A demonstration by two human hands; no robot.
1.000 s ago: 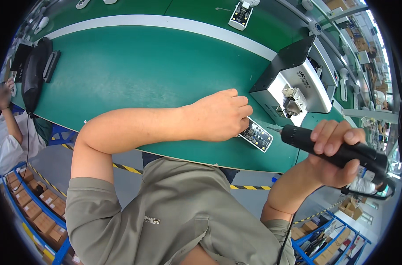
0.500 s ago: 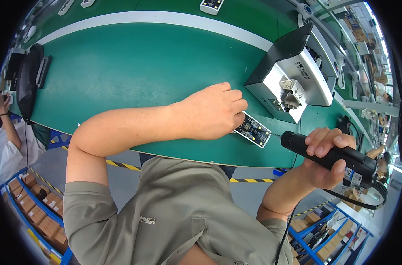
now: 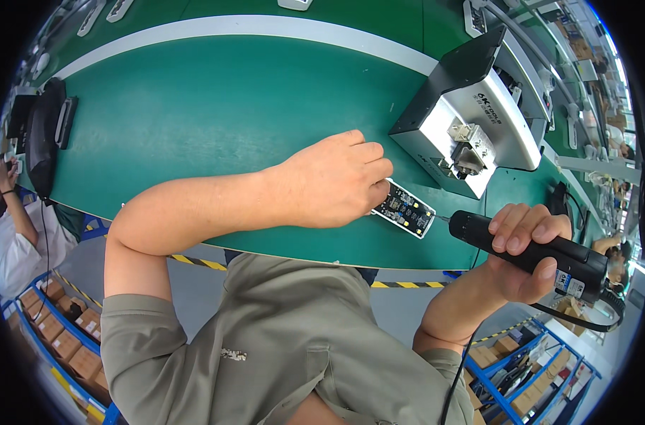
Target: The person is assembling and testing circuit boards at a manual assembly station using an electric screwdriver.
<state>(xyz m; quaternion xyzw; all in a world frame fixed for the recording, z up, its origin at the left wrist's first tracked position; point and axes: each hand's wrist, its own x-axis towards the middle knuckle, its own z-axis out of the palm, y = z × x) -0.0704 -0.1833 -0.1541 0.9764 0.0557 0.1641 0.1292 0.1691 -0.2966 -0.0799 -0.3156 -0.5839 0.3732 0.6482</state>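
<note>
My left hand (image 3: 343, 180) is closed on the near-left end of a white-rimmed housing (image 3: 420, 236) with a black circuit board (image 3: 406, 210) in it. Its fingers cover that end of the board, and the housing lies at a slant on the green bench. My right hand (image 3: 524, 244) is wrapped round a black corded electric screwdriver (image 3: 478, 234), held almost level. The thin bit (image 3: 443, 219) points left at the board's right end. Whether the bit touches the board or stops just short of it, I cannot tell.
A silver and black screw feeder (image 3: 457, 127) stands beyond the board on the right. Past a white strip (image 3: 251, 26), pale housings (image 3: 474, 20) lie on a green band. A black device (image 3: 46, 138) sits at the left, near another person (image 3: 28, 234). Blue racks (image 3: 74, 326) hold cartons.
The pale housings on the far green band have shifted left, and one more shows near the feeder. My hands, the board and the screwdriver have hardly moved.
</note>
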